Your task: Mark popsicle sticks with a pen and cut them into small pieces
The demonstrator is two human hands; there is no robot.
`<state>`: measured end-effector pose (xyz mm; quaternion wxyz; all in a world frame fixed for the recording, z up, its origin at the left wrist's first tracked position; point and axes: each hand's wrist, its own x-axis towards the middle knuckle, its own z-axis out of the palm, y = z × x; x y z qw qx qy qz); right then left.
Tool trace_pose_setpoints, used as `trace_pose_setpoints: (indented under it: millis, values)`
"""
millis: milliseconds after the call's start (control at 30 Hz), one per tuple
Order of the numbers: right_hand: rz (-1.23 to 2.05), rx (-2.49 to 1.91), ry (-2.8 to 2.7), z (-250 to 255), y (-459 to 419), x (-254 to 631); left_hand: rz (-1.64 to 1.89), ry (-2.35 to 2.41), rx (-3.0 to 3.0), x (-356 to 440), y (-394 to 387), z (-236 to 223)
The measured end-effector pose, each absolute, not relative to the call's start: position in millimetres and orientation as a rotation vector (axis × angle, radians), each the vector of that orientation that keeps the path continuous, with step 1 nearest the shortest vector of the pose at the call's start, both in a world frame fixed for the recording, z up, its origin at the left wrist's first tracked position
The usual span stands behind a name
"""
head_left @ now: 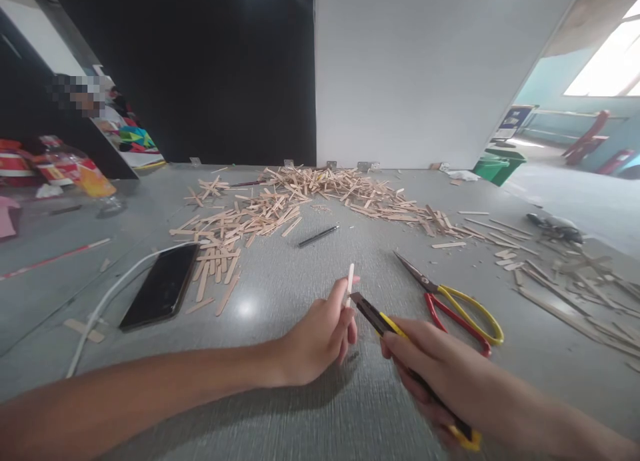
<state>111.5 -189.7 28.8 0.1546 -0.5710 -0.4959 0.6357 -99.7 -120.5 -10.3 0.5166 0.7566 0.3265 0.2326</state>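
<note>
Near the middle of the table, my left hand (320, 337) pinches a short flat wooden stick (351, 278) that points upward from the fingers. My right hand (425, 364) is wrapped round a yellow and black utility knife (376, 317). The knife's tip is right beside the stick, close to my left fingertips; whether the blade touches the wood I cannot tell. To the right of the knife lie scissors (440, 297) with one red and one yellow handle. A dark pen (319, 236) rests on the table beyond my left hand.
Loose wooden sticks (270, 211) spread in a heap across the back of the grey table (280, 294). A phone (163, 287) with a white cable (115, 291) lies at left, near a bottle (90, 174). More wood strips (555, 291) lie at right. Black and white panels (400, 74) stand behind.
</note>
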Motion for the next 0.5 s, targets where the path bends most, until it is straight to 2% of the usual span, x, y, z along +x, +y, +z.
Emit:
trace_pose_setpoints:
  millis: [133, 267, 500]
  values:
    - [1.734, -1.585, -1.472, 17, -187, 109, 0.544, 0.747, 1.775, -101, -120, -11]
    - [1.763, -1.644, -1.431, 21, -184, 112, 0.474, 0.717, 1.803, -100, -119, -8]
    - [1.753, -1.61, -1.394, 31, -186, 106, 0.563, 0.703, 1.946, -100, -120, -8]
